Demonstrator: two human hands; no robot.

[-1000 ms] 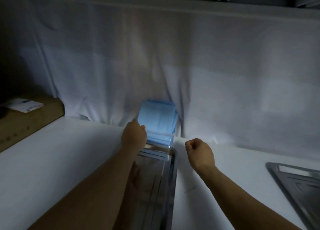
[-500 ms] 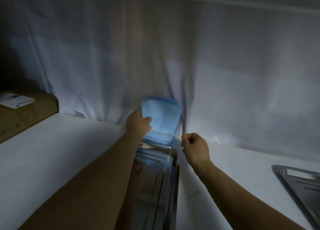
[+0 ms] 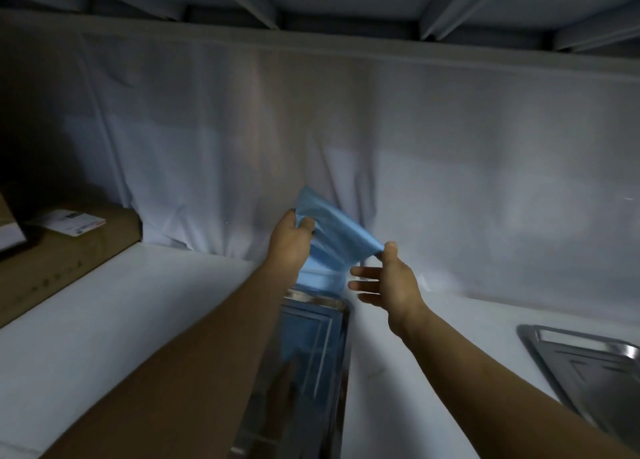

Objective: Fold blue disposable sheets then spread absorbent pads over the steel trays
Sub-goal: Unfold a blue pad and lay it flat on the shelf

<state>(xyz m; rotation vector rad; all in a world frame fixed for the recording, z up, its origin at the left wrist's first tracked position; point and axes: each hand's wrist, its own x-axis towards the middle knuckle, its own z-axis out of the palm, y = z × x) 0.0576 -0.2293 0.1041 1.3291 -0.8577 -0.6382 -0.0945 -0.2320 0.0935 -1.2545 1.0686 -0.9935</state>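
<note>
The left hand [image 3: 290, 242] is now lifting one blue sheet [image 3: 334, 237] up off the stack [image 3: 320, 278] at the back of the table [image 3: 104, 320], pinching its upper left corner between thumb and fingers; a second ago that same hand was only reaching to the stack's top edge, and half a second ago it was just getting its grip there. The right hand [image 3: 388, 278] is changing too: it was hanging as a loose fist beside the tray [image 3: 341, 354], and now it is opening, fingers spread and relaxed, thumb touching the sheet's lower right corner (whether it is actually pinching there I cannot tell, the cloth is blurred). So the sheet is hanging slantwise in the air between the two hands, in front of the white curtain [image 3: 450, 167], with the rest of the stack sitting just behind the near tray's far rim. To my eye the folding is only starting, and both trays, the near one and the second tray [image 3: 588, 361] off to the right, are lying bare, no pads on them yet. A cardboard box [image 3: 69, 250] is sitting at far left.
</note>
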